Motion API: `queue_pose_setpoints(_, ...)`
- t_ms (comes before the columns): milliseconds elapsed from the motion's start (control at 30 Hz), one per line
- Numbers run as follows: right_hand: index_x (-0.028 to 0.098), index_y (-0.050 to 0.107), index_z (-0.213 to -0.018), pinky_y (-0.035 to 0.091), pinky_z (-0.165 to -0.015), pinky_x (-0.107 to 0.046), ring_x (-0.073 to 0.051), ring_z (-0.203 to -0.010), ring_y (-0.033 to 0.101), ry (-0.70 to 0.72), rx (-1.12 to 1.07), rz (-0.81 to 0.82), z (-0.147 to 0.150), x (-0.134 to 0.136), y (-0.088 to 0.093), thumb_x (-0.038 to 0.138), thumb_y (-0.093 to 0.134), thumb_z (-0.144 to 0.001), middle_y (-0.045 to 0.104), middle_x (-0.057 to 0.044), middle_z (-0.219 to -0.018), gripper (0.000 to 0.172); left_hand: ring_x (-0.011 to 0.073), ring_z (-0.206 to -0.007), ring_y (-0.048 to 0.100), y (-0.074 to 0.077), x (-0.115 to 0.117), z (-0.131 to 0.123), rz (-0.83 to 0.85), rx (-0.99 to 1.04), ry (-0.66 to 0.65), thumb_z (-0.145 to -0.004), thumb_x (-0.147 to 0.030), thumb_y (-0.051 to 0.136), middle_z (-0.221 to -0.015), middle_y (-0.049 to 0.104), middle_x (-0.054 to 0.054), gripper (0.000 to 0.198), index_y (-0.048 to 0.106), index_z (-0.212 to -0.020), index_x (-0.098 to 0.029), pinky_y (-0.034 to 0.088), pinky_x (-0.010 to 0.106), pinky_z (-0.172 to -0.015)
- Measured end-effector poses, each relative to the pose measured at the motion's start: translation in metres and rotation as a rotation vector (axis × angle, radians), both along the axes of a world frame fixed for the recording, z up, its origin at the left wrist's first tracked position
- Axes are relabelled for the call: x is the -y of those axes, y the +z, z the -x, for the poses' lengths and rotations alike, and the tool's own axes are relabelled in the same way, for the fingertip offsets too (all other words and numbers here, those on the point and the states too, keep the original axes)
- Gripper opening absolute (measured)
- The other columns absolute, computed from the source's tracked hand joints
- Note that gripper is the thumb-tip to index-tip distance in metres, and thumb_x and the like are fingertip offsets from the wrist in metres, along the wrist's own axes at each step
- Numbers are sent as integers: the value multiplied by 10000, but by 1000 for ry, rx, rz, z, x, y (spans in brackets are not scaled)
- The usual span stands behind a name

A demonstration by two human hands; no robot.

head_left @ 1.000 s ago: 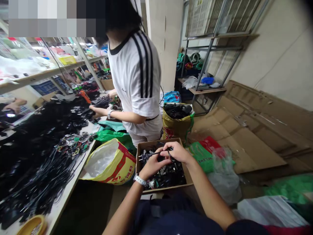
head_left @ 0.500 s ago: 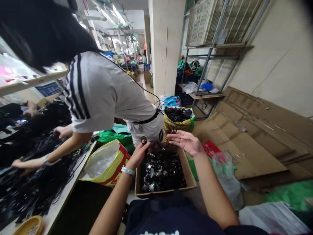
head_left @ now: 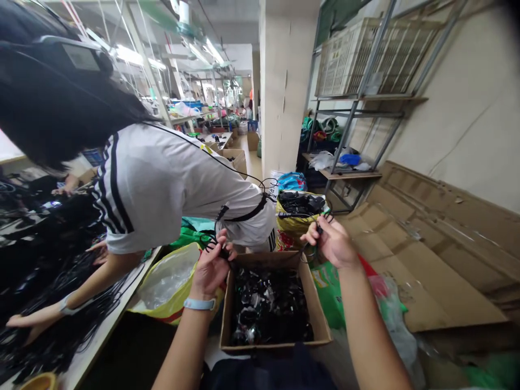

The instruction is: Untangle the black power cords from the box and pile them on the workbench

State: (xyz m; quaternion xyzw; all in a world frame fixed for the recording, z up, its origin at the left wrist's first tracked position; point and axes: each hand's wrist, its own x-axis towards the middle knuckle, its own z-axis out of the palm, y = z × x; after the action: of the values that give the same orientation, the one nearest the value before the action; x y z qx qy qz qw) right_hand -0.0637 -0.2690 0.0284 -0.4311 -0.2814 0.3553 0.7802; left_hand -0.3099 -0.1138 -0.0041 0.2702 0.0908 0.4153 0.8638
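My left hand (head_left: 211,268) is closed on a looped black cable (head_left: 221,214), whose plug-like end sticks up above the fingers. My right hand (head_left: 337,241) pinches another looped part of black cable (head_left: 305,254), with a strand hanging below the fingers. I cannot tell whether both hands hold one and the same cable. Below and between the hands stands an open cardboard box (head_left: 324,319), full of black pieces with shiny parts (head_left: 268,303).
On the left a co-worker in a white shirt (head_left: 150,179) leans over a table heaped with black cables (head_left: 44,325). A yellow sack (head_left: 162,311) stands beside the box, and another yellow bag (head_left: 286,225) behind it. Flattened cardboard (head_left: 430,260) and a metal shelf (head_left: 345,135) are at right.
My hands have moved apart, the right one outward to the right and the left one to the left. The right fingers have curled around the cable. The view has tilted up a little.
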Motion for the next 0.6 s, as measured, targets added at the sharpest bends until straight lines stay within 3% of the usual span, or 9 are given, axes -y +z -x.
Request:
queue_pose_setpoints(133,206,376,-710,354,-435,-167,-27,-383,221,-198,-242,-272,25,-13,18,321,793,-673,236,138,-442,435,141,-729,566,39,5,-2,-159,62,-27,-751,-82,732,-821,608,-25,307,476,-824,-236,421,263,-620)
queue_pose_setpoints(233,238,450,-847,301,-384,-181,-35,-353,216,-125,-136,-217,54,-28,22,267,783,-678,270,151,-443,375,158,-727,572,61,11,-11,-313,-1,23,-808,-167,699,-844,626,-10,301,409,-818,-249,441,302,-671)
queue_pose_setpoints(300,253,478,-924,270,-371,-187,-40,-342,191,-172,-117,-247,69,-35,25,232,730,-701,258,155,-437,336,142,-690,556,69,14,-16,-344,-41,53,-813,-202,698,-831,619,-14,316,385,-819,-246,448,307,-684)
queue_pose_setpoints(367,256,492,-924,256,-374,-190,-42,-340,160,-303,-175,-384,76,-38,30,216,666,-702,225,153,-421,285,117,-633,516,76,15,-17,-326,-24,47,-811,-212,698,-774,582,-34,330,370,-813,-244,449,299,-667)
queue_pose_setpoints(433,248,514,-899,264,-382,-198,-43,-339,178,-268,-148,-410,78,-39,36,207,649,-705,242,146,-409,241,111,-609,492,82,15,-13,-346,-8,58,-810,-212,694,-727,551,-43,321,375,-814,-245,451,298,-657)
queue_pose_setpoints(500,231,547,-866,261,-380,-202,-42,-333,208,-199,-50,-360,75,-37,42,203,672,-717,283,137,-398,196,111,-617,491,90,12,-8,-389,-26,142,-796,-202,704,-706,542,-44,314,392,-811,-240,452,289,-658)
queue_pose_setpoints(600,208,561,-785,249,-377,-198,-34,-328,186,-355,-76,-465,66,-36,47,213,686,-706,266,138,-376,148,103,-632,483,99,10,-2,-400,-15,316,-769,-182,721,-707,534,-52,322,405,-802,-232,456,270,-660)
